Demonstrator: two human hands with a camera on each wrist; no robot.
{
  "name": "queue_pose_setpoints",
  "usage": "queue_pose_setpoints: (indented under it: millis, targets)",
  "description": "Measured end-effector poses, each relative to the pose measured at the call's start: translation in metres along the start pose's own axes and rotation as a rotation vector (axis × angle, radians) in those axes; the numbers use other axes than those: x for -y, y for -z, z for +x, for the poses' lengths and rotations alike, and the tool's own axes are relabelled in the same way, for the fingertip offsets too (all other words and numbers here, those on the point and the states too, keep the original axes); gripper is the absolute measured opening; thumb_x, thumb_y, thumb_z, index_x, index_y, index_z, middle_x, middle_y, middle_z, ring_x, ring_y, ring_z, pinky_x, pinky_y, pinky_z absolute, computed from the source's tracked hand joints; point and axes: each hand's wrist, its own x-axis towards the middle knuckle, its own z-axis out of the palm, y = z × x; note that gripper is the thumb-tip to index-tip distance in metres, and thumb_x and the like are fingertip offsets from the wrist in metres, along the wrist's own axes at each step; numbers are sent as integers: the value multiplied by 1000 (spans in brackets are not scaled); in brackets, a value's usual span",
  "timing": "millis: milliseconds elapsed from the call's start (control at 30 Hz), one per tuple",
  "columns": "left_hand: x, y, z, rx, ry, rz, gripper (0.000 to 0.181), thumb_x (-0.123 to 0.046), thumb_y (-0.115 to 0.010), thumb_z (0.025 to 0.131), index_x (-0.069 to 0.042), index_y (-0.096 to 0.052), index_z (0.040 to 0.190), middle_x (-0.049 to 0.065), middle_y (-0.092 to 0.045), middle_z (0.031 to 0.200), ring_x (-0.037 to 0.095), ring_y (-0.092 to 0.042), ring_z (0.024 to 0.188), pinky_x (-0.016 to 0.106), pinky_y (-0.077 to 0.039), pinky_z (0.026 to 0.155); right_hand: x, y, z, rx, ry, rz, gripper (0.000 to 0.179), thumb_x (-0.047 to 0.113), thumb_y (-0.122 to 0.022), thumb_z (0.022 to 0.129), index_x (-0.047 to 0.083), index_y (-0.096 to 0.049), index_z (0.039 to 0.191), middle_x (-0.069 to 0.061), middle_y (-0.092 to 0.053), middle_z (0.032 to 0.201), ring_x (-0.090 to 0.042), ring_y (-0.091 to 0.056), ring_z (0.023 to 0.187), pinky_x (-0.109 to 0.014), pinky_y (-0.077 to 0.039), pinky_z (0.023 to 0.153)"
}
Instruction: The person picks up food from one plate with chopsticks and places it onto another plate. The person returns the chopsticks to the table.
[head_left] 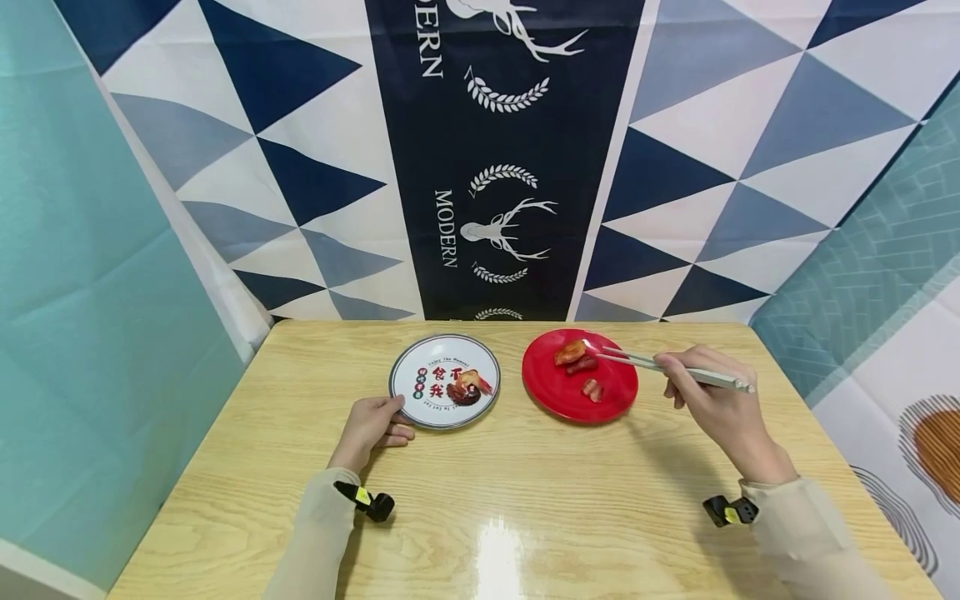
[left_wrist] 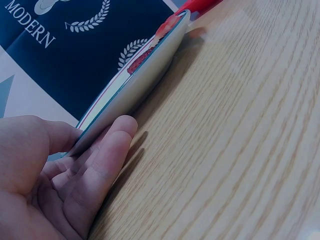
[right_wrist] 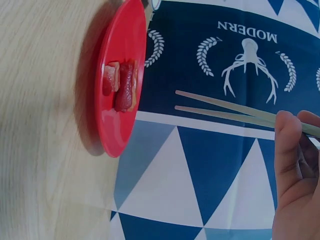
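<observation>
Head view: left hand [head_left: 372,427] pinched white plate [head_left: 411,365] near table's [head_left: 495,475] far edge, right hand [head_left: 716,398] gripped chopsticks [head_left: 637,361]; parted tips risked slipping off food [head_left: 581,365].

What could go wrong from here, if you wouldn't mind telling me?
The left grip pinches the rim of the white plate; if it lifts, the plate might tilt and the food on it slide.
On the red plate, the orange piece lies right beside the dark red piece, so picking up one may drag the other.
The chopsticks have thin tips, so food could slip out.
</observation>
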Motion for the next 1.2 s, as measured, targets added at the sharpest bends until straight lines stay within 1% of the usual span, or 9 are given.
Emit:
queue_pose_setpoints:
  millis: [200, 433, 667, 733, 800, 867, 933, 1000, 1200]
  targets:
    - [-1, 1, -1, 3, 5, -4, 36, -29, -57, 107, 5, -69, 113, 11, -73, 81, 16, -74, 61, 31, -67, 63, -4, -6, -4, -11, 31, -3, 26, -19, -79, 74, 2, -80, 89, -2, -65, 63, 0, -55, 52, -8, -46, 47]
    - [-2, 0, -1, 2, 8, 6, 37, -29, -56, 107, 5, -68, 117, 11, -72, 83, 15, -73, 62, 30, -67, 64, -7, -13, -5, -18, -16, 38, 27, -21, -77, 76, 2, -80, 91, -5, -66, 65, -2, -58, 53, -8, -48, 48]
    - [-3, 0, 0, -2, 10, 1, 37, -29, -57, 107, 6, -68, 114, 11, -72, 82, 15, -73, 62, 29, -67, 63, -14, -19, -9, 2, 61, 37, 29, -17, -82, 73, 3, -81, 94, -3, -69, 68, -3, -61, 53, -7, -51, 51]
    - [-3, 0, 0, -5, 10, 0, 37, -29, -57, 107, 5, -69, 113, 11, -72, 81, 15, -73, 61, 29, -67, 62, -15, -20, -10, 12, 80, 8, 21, -8, -84, 78, 4, -81, 94, 0, -70, 69, -2, -61, 53, -6, -52, 52]
    - [-3, 0, 0, -6, 12, 3, 37, -29, -57, 107, 5, -69, 113, 11, -72, 81, 15, -73, 61, 29, -67, 62, -15, -21, -12, 24, 116, -27, 9, 11, -81, 88, 5, -81, 94, 1, -71, 71, 0, -61, 53, -6, -53, 52]
    - [-2, -1, -1, -3, 8, 4, 37, -29, -57, 107, 5, -69, 114, 10, -72, 81, 15, -73, 60, 29, -67, 61, -16, -21, -14, 38, 147, -57, 27, 31, -74, 95, 5, -81, 94, 1, -72, 72, 2, -59, 53, -6, -52, 52]
    - [-2, -1, -2, -2, 4, 7, 37, -29, -57, 107, 5, -68, 115, 10, -72, 81, 15, -73, 60, 29, -67, 61, -16, -20, -15, 56, 157, -90, 45, 47, -65, 96, 5, -82, 94, 2, -72, 72, 3, -57, 54, -6, -51, 53]
    - [-2, -1, -2, 0, 2, 6, 38, -29, -57, 107, 5, -68, 117, 10, -71, 81, 14, -73, 60, 28, -67, 61, -17, -20, -16, 66, 145, -111, 50, 51, -62, 96, 5, -82, 94, 2, -70, 71, 4, -53, 52, -5, -49, 52]
    - [-2, -1, -3, -5, 9, 2, 38, -30, -57, 107, 5, -68, 115, 10, -72, 80, 15, -73, 60, 29, -67, 62, -21, -22, -16, 65, 146, -135, 49, 51, -60, 97, 8, -82, 92, 5, -67, 67, 5, -46, 46, -7, -43, 45]
